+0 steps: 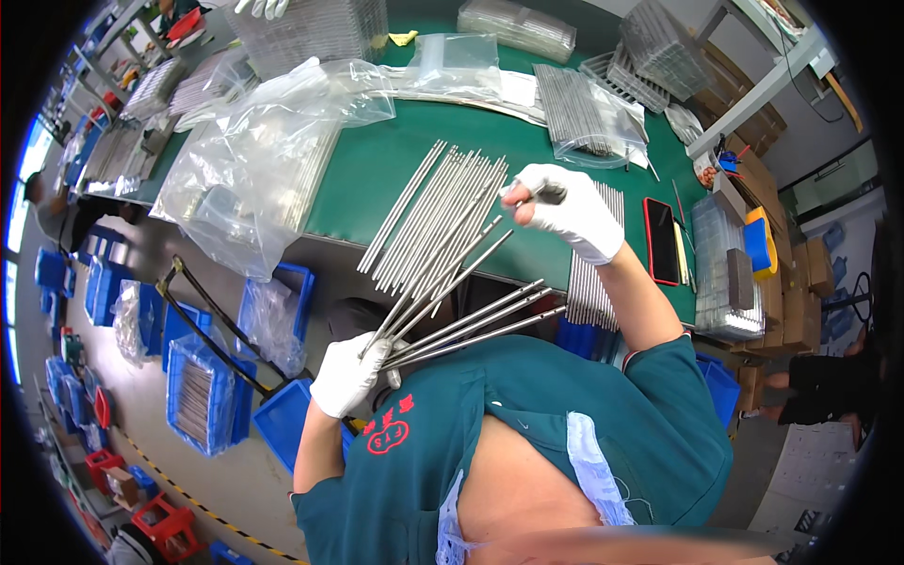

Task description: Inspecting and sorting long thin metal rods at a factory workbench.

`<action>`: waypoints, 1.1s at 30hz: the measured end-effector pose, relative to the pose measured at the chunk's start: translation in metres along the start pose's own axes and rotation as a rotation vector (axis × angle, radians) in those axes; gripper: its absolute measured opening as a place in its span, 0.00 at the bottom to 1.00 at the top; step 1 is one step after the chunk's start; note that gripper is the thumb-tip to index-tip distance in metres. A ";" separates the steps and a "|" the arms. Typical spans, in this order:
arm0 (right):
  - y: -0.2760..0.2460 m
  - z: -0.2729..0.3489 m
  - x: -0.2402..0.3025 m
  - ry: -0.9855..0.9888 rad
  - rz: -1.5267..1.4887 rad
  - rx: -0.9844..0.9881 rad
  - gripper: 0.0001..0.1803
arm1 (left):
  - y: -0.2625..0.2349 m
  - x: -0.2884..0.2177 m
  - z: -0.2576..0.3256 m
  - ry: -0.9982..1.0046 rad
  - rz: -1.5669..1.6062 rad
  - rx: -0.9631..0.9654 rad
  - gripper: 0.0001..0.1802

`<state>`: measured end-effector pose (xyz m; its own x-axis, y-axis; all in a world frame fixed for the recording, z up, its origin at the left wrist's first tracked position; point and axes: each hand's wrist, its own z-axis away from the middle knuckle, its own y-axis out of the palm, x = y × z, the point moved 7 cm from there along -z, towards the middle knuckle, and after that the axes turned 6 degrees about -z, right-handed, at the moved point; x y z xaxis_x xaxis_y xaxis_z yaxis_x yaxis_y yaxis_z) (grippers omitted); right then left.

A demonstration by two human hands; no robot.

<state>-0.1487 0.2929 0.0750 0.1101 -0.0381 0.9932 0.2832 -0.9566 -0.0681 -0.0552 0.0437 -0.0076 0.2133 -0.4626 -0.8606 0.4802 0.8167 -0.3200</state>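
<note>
A fanned bundle of thin metal rods (pixel 443 273) is gripped at its near end in my white-gloved left hand (pixel 347 375), just in front of my body. The far ends of the rods spread up and to the right. My right hand (pixel 570 209), in a white glove with bare fingertips, is raised over the bench's front part with its fingers curled together. Its fingertips are close to the far ends of some held rods; whether they pinch anything is too small to tell. Loose metal rods (pixel 438 212) lie side by side on the green bench (pixel 367 160). More rods (pixel 593 273) lie in a row under and beside my right forearm.
Clear plastic bags (pixel 254 169) cover rods at the left. Bagged rods (pixel 574 108) lie at the back. A red-edged phone (pixel 661 240) and clear plastic trays (pixel 725 273) are at the right. Blue bins (pixel 202 395) stand on the floor at left, beside a black handle (pixel 212 339).
</note>
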 end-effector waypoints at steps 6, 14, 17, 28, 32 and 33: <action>0.014 0.000 -0.004 0.058 -0.025 0.104 0.12 | 0.000 -0.003 -0.001 0.004 -0.099 0.004 0.17; 0.017 0.009 -0.031 0.012 -0.361 0.042 0.12 | 0.008 0.002 -0.003 0.052 0.016 0.060 0.23; 0.019 0.010 -0.045 0.010 -0.478 0.010 0.13 | 0.012 0.003 -0.005 0.021 0.078 0.085 0.23; 0.022 0.009 -0.014 0.027 0.007 0.173 0.12 | 0.006 -0.001 -0.003 -0.043 -0.083 0.084 0.16; -0.017 -0.002 -0.025 -0.025 -0.273 -0.094 0.16 | 0.004 -0.002 0.000 -0.048 -0.063 0.087 0.16; -0.016 -0.002 -0.018 0.047 -0.200 -0.086 0.17 | 0.004 -0.001 0.000 -0.049 -0.063 0.086 0.16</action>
<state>-0.1573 0.3078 0.0582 0.0144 0.1434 0.9896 0.2120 -0.9676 0.1372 -0.0532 0.0474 -0.0082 0.2207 -0.5299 -0.8188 0.5646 0.7540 -0.3358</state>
